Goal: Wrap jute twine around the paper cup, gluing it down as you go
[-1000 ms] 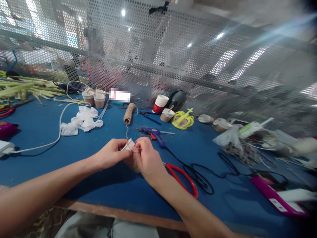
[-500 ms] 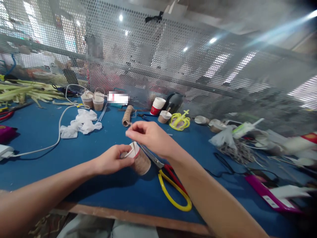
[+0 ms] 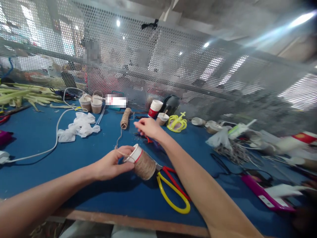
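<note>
A paper cup [image 3: 145, 166] wrapped in brown twine lies tilted, its white rim towards my left hand [image 3: 112, 162], whose fingers and thumb grip the rim. Twine runs from the twine roll [image 3: 125, 118] down to my left fingers and the cup's rim. My right hand [image 3: 146, 127] is raised beyond the cup, fingers closed together; what they hold, if anything, is too small to name. Under my right wrist lies a dark tool with a red part [image 3: 149, 139], partly hidden. Large scissors with yellow and red handles [image 3: 172, 195] lie beside the cup, blades mostly hidden behind it.
White crumpled fabric [image 3: 80, 127] and two twine-wrapped cups [image 3: 96, 105] stand at the left. Farther back are a red-and-white cup [image 3: 155, 108] and a yellow crown [image 3: 177, 124]. A purple device [image 3: 264, 193] lies right, a white cable [image 3: 57, 130] left.
My right hand has moved away from the cup's mouth towards the back. Twine now stretches from the roll to my left hand, which still grips the cup. The cup has tilted further.
</note>
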`<state>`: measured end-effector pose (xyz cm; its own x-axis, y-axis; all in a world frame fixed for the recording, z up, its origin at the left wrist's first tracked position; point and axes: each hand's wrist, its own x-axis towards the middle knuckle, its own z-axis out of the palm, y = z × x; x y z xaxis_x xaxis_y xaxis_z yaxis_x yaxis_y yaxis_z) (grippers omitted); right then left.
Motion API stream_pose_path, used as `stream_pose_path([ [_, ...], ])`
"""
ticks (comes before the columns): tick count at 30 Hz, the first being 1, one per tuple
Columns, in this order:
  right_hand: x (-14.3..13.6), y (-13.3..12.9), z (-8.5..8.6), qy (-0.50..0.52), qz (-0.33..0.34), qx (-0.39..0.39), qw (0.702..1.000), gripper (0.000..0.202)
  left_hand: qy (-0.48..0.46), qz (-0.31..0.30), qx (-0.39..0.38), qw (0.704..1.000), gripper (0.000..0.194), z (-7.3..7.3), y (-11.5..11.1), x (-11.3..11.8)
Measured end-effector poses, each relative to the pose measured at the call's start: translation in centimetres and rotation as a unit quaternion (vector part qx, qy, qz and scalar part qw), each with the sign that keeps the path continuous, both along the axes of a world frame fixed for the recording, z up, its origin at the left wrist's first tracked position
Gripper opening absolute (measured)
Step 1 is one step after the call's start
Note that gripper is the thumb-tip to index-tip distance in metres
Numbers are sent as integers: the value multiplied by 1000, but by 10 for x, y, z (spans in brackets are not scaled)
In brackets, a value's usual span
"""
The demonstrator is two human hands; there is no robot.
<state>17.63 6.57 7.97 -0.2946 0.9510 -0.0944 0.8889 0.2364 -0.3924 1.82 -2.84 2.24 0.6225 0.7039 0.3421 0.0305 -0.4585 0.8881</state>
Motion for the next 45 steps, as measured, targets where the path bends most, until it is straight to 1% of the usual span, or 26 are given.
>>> stream_pose_path([
  [2, 28, 5, -7, -43, -69, 41, 996, 25, 11, 23, -3, 1000, 20, -1, 2, 0],
  [3, 40, 6, -12, -63, -92, 45, 993, 19, 14, 31, -4, 999, 21, -2, 2, 0],
  [5, 54, 7, -26, -91, -119, 26, 988, 12, 18, 39, -6, 999, 22, -4, 3, 0],
  [7, 61, 7, -40, -100, -129, 4, 987, 14, 21, 44, -4, 999, 22, -5, 4, 0],
  [9, 62, 7, -50, -91, -132, -9, 987, 22, 23, 53, 0, 998, 21, -5, 5, -1],
  [11, 64, 7, -55, -68, -136, -12, 988, 22, 24, 63, 6, 998, 19, -5, 6, -2],
  [12, 64, 7, -56, -52, -139, -10, 989, 19, 26, 67, 10, 997, 19, -5, 6, -3],
  [14, 67, 4, -55, -8, -146, 1, 989, 7, 37, 74, 19, 996, 18, -4, 8, -3],
  [16, 68, -1, -52, 49, -154, 15, 987, 3, 47, 79, 28, 995, 17, -3, 9, -4],
  [19, 68, -16, -40, 146, -158, 36, 976, 19, 48, 89, 30, 994, 17, -3, 11, -5],
  [21, 67, -31, -28, 215, -144, 45, 965, 23, 44, 92, 25, 994, 18, -4, 12, -6],
  [22, 67, -40, -22, 252, -132, 42, 958, 22, 42, 94, 20, 995, 18, -4, 13, -6],
  [23, 66, -48, -17, 312, -118, 16, 943, 21, 39, 96, 12, 995, 19, -4, 13, -6],
  [24, 65, -57, -11, 342, -103, -16, 934, 22, 35, 98, 1, 995, 20, -4, 14, -7],
  [26, 63, -74, -3, 359, -75, -41, 930, 24, 28, 103, -29, 994, 22, -4, 14, -7],
  [28, 59, -89, 2, 335, -56, -31, 940, 23, 23, 108, -58, 992, 23, -5, 15, -8],
  [30, 55, -100, 5, 292, -54, -12, 955, 21, 25, 108, -72, 991, 24, -5, 14, -8],
  [33, 52, -109, 6, 208, -44, 20, 977, 21, 29, 106, -71, 991, 24, -5, 15, -8],
  [35, 53, -111, 6, 151, -10, 51, 987, 22, 31, 102, -65, 992, 24, -5, 15, -9],
  [38, 54, -111, 3, 89, 34, 101, 990, 24, 35, 98, -62, 993, 25, -5, 16, -9],
  [45, 53, -112, -1, 23, 54, 127, 990, 19, 48, 93, -57, 993, 27, -4, 17, -9],
])
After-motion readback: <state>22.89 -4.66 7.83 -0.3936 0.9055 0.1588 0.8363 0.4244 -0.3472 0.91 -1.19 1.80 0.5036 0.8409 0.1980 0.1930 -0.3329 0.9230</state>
